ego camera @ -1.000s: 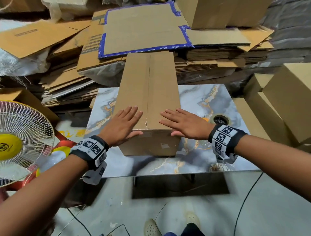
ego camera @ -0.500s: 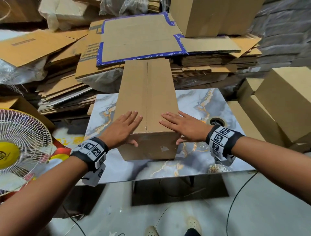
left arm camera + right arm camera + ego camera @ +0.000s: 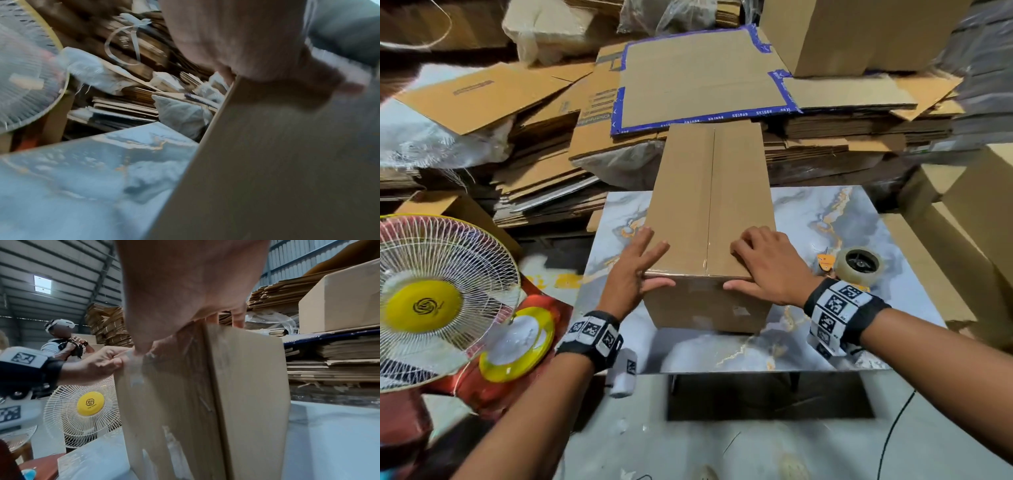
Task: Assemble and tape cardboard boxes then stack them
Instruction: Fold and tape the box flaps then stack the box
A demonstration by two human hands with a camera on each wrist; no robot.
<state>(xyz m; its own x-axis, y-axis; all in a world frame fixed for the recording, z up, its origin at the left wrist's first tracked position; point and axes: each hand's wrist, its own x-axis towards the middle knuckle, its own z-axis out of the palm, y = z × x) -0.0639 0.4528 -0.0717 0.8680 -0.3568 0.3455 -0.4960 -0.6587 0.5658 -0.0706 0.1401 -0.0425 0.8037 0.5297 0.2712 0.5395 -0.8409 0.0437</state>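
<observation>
A long brown cardboard box [image 3: 709, 192] lies closed on the marble-patterned table [image 3: 842, 219], with clear tape along its middle seam. My left hand [image 3: 640, 270] is at the near left corner, fingers straight along the top left edge and thumb on the near face. My right hand [image 3: 760, 270] holds the near right top edge, fingers bent on the top and thumb on the near face. The left wrist view, blurred, shows the palm [image 3: 236, 40] on the box [image 3: 267, 162]. In the right wrist view my right palm [image 3: 185, 280] covers the top of the box [image 3: 246, 386].
A roll of clear tape [image 3: 859, 265] lies on the table right of my right hand. Flattened cardboard [image 3: 702, 78] is heaped behind the table. Assembled boxes [image 3: 979, 212] stand at the right, a fan [image 3: 431, 301] at the left. Another person [image 3: 59, 331] stands farther off.
Both hands lay flat on the box top. The left has slid out to the near left corner; the right has bent its fingers over the near edge.
</observation>
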